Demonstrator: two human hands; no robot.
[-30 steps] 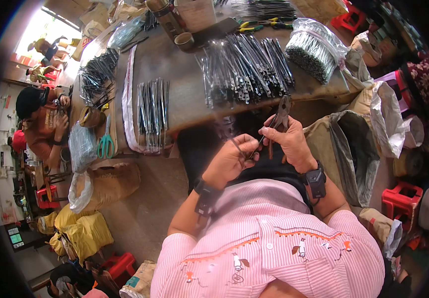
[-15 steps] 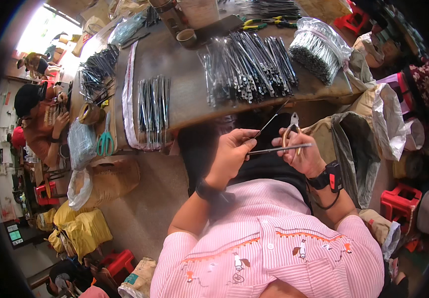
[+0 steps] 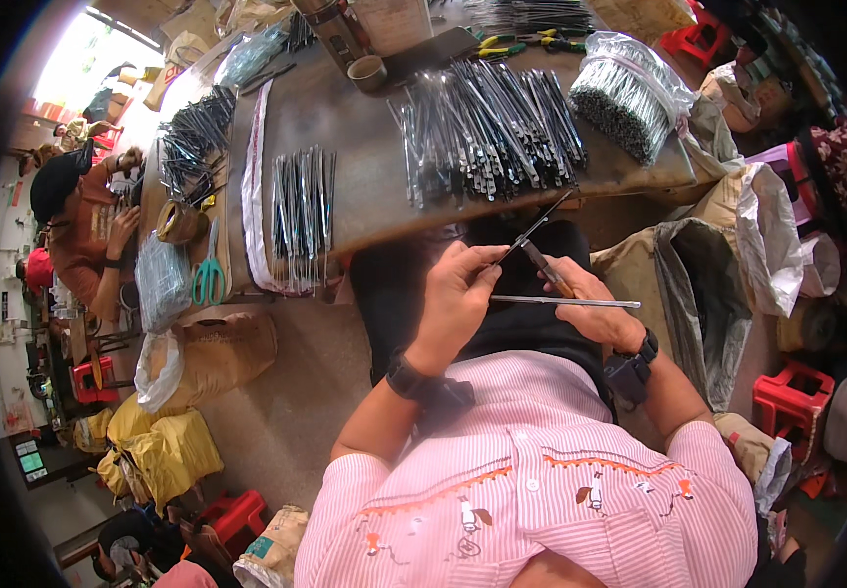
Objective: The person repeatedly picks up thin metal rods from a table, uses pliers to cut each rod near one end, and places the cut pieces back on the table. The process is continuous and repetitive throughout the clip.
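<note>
In front of my lap, my left hand (image 3: 459,296) pinches a thin dark metal strip (image 3: 548,215) that slants up and to the right. A second, brighter strip (image 3: 521,298) runs level from that hand across toward my right wrist. My right hand (image 3: 592,309) is wrapped round pliers (image 3: 547,270) with orange-brown grips. Their jaws meet the slanted strip just beyond my left fingertips; whether they bite on it is too small to tell. Ahead on the table lie a large fan of metal strips (image 3: 487,132) and a smaller row of them (image 3: 303,211).
The worktable (image 3: 369,162) has its front edge just beyond my hands. A plastic-wrapped bundle of strips (image 3: 629,98) lies at its right. Open sacks (image 3: 702,294) stand to my right. Teal scissors (image 3: 210,274) are at the left, near a co-worker (image 3: 85,230).
My right hand has turned and brought the plier jaws leftward onto the slanted strip; before, they pointed up, apart from it. My left hand stays nearly in place.
</note>
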